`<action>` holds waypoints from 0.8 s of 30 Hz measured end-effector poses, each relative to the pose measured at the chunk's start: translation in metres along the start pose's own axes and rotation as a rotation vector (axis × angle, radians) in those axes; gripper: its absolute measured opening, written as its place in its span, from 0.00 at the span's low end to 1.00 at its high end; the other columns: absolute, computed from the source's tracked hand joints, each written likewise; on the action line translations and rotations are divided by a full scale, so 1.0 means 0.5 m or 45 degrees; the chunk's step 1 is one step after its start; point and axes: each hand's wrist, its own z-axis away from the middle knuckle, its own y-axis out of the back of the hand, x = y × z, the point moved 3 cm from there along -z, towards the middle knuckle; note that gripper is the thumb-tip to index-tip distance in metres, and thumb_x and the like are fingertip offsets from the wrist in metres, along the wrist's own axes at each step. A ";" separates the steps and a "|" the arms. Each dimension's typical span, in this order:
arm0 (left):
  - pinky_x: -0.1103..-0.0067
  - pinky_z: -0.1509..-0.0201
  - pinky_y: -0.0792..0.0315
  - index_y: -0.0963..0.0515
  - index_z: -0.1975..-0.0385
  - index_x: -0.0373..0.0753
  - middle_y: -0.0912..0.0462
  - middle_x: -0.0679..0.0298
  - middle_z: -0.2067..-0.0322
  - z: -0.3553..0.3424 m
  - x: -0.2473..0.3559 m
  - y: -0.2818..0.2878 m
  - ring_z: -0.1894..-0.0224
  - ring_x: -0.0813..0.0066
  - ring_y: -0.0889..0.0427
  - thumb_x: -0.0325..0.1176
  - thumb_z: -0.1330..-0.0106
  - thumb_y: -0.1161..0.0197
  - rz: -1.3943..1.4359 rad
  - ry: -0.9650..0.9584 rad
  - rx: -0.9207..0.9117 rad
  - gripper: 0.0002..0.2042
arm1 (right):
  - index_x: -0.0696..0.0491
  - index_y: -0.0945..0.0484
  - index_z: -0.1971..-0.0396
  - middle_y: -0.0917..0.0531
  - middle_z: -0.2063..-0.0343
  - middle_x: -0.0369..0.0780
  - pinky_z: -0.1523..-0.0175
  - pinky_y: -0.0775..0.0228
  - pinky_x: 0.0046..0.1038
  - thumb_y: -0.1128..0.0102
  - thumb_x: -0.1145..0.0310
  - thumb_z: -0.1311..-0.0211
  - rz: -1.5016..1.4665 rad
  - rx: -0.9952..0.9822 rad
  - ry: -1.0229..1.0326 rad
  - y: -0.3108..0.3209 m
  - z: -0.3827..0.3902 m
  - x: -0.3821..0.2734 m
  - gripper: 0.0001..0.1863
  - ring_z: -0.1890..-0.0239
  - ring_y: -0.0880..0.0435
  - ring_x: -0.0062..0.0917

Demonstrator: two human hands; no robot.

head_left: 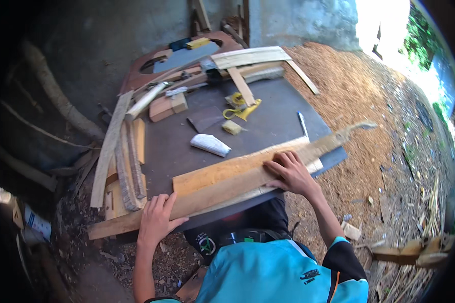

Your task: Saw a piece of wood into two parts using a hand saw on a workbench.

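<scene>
Across the near side of the table (280,111), the long plank (227,188) lies slantwise over a wider yellowish board (212,174), and looks stiff, moderately light and unlikely to slip. It suits two spread holds, clear of its ragged right tip: the left hand (156,217) and right hand (290,174) both grip across its width.

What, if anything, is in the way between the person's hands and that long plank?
Nothing visible. The left hand and the right hand are both directly on the long plank. The yellowish board shows along the plank's far side, but does not come between it and either hand.
</scene>
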 end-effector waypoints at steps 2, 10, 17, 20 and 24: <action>0.68 0.52 0.32 0.28 0.51 0.37 0.26 0.59 0.60 0.042 -0.045 0.012 0.57 0.59 0.27 0.40 0.56 0.30 -0.050 0.053 0.015 0.30 | 0.49 0.26 0.55 0.27 0.63 0.42 0.48 0.38 0.36 0.43 0.42 0.52 0.032 -0.028 0.023 0.010 0.004 0.006 0.29 0.55 0.28 0.35; 0.68 0.52 0.31 0.27 0.56 0.38 0.28 0.61 0.60 0.066 0.006 0.064 0.55 0.61 0.30 0.47 0.57 0.29 -0.051 0.016 0.108 0.29 | 0.57 0.27 0.59 0.28 0.63 0.43 0.50 0.37 0.38 0.41 0.39 0.65 0.093 -0.011 -0.047 0.090 0.032 0.081 0.38 0.56 0.29 0.39; 0.71 0.52 0.33 0.29 0.56 0.35 0.29 0.59 0.61 -0.123 0.209 0.022 0.59 0.64 0.32 0.55 0.50 0.36 -0.101 -0.370 0.124 0.30 | 0.54 0.31 0.51 0.28 0.49 0.42 0.40 0.39 0.41 0.27 0.56 0.76 0.475 -0.185 -0.382 0.197 0.209 0.316 0.43 0.45 0.31 0.38; 0.72 0.51 0.34 0.29 0.57 0.34 0.29 0.58 0.61 -0.197 0.265 -0.029 0.60 0.63 0.32 0.53 0.49 0.36 0.052 -0.525 0.129 0.28 | 0.54 0.31 0.49 0.29 0.48 0.42 0.40 0.39 0.39 0.27 0.59 0.74 0.535 -0.287 -0.548 0.240 0.266 0.386 0.43 0.44 0.33 0.40; 0.70 0.50 0.36 0.29 0.54 0.35 0.28 0.58 0.60 -0.235 0.271 -0.125 0.56 0.62 0.31 0.51 0.49 0.35 0.164 -0.620 0.103 0.29 | 0.53 0.30 0.47 0.30 0.46 0.42 0.40 0.40 0.38 0.28 0.62 0.69 0.418 -0.396 -0.603 0.231 0.281 0.418 0.40 0.44 0.32 0.40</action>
